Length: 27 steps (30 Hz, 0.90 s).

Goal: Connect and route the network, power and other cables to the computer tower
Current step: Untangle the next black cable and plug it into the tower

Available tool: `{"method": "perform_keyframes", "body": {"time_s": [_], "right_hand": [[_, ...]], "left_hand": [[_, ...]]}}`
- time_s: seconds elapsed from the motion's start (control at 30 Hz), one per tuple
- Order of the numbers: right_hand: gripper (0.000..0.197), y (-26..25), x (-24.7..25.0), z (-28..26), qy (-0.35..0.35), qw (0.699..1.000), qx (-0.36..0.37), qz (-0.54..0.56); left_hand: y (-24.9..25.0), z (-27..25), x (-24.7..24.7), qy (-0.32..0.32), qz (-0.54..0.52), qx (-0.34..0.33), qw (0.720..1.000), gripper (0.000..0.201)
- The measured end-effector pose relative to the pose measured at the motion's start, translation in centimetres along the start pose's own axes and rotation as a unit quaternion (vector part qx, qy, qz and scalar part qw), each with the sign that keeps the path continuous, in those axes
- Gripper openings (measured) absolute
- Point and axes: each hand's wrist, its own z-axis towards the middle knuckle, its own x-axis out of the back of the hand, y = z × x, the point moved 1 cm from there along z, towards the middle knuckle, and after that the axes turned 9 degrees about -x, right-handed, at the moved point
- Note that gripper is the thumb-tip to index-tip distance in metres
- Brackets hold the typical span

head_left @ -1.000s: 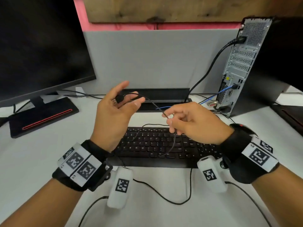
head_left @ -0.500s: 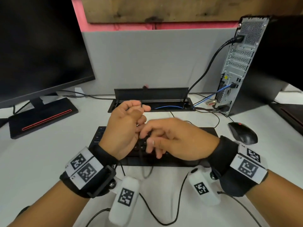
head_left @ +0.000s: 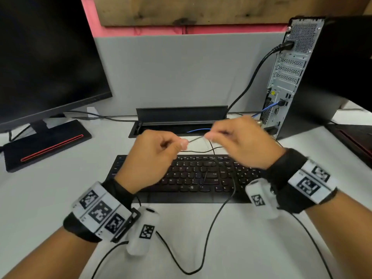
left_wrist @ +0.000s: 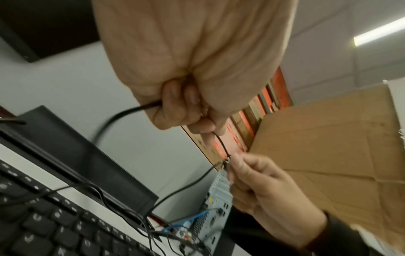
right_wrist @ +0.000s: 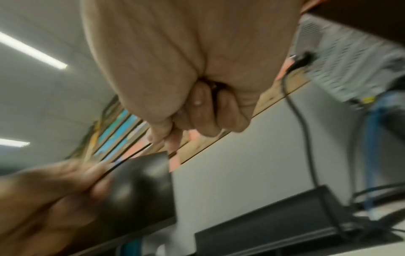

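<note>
We hold a thin black cable (head_left: pixel 196 138) taut between both hands, above the far edge of the black keyboard (head_left: pixel 193 176). Our left hand (head_left: pixel 153 158) is fisted around the cable, thumb and forefinger nipping it where it leaves the fist; a tail runs out the other side in the left wrist view. Our right hand (head_left: pixel 239 141), at 2 o'clock from the left, has its fingers curled and pinches the other end of the taut span. The plug is not visible in either hand; we cannot tell where it sits.

Slack drops from the hands, loops over the keys and trails toward us at 6 o'clock.

Step in hand, as we judge it: straightening the cable before plugging. Best to feed it hand over hand, keep tension light, and lift the loop off the keys so it does not snag.

The silver-backed black computer tower (head_left: pixel 289 77) stands at 2 o'clock, with a thick black power cord (head_left: pixel 253 77) and a blue network cable (head_left: pixel 265 108) already plugged into its rear panel. An open black cable tray (head_left: pixel 181 117) lies at 12 o'clock; the black monitor (head_left: pixel 46 57) fills 10 o'clock. Open desk (head_left: pixel 50 198) lies at 8 o'clock; the room near the tower's ports is tight with cables.
</note>
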Motion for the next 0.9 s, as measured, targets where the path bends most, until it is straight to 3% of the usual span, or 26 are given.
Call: {"method": "perform_keyframes", "body": {"time_s": [0.17, 0.33, 0.4, 0.5, 0.57, 0.6, 0.67, 0.73, 0.8, 0.9], "right_hand": [[0.037, 7.8, 3.5, -0.2, 0.160, 0.973, -0.159, -0.052], [0.038, 12.3, 3.0, -0.9, 0.189, 0.934, -0.289, -0.092], [0.041, 13.3, 3.5, -1.7, 0.148, 0.923, -0.340, -0.103], [0.041, 12.3, 3.7, -1.9, 0.000, 0.903, -0.388, -0.186], [0.032, 10.0, 3.5, -1.0, -0.051, 0.891, -0.364, -0.264], [0.033, 8.4, 3.3, -0.4, -0.055, 0.905, -0.326, -0.267], [0.048, 4.7, 2.6, 0.2, -0.046, 0.961, -0.215, -0.165], [0.057, 0.3, 1.3, 0.1, -0.053, 0.991, -0.122, -0.008], [0.048, -2.3, -0.9, -0.1, -0.078, 0.990, -0.068, 0.095], [0.032, -3.0, -2.8, -0.2, -0.048, 0.981, -0.091, 0.162]], "left_hand": [[-2.4, 1.0, 2.3, 0.034, 0.014, 0.030, 0.999, 0.023], [-2.9, 0.9, 1.1, -0.002, 0.029, 0.013, 0.999, 0.015], [-3.6, 1.0, 1.6, 0.020, 0.042, 0.020, 0.999, 0.013], [-3.7, 1.2, 1.9, 0.047, 0.050, 0.023, 0.997, 0.012], [-2.9, 1.1, 1.1, 0.050, 0.044, 0.006, 0.998, 0.011], [-2.4, 1.1, 0.5, 0.048, 0.042, -0.008, 0.998, 0.011], [-1.6, 1.2, -0.4, 0.039, 0.042, -0.040, 0.998, 0.012], [-1.0, 1.7, -1.3, 0.030, 0.041, -0.068, 0.996, 0.013], [-0.4, 2.1, -2.0, 0.023, 0.022, -0.095, 0.995, 0.014], [-0.4, 2.2, -2.3, 0.001, -0.002, -0.113, 0.994, 0.015]]}}
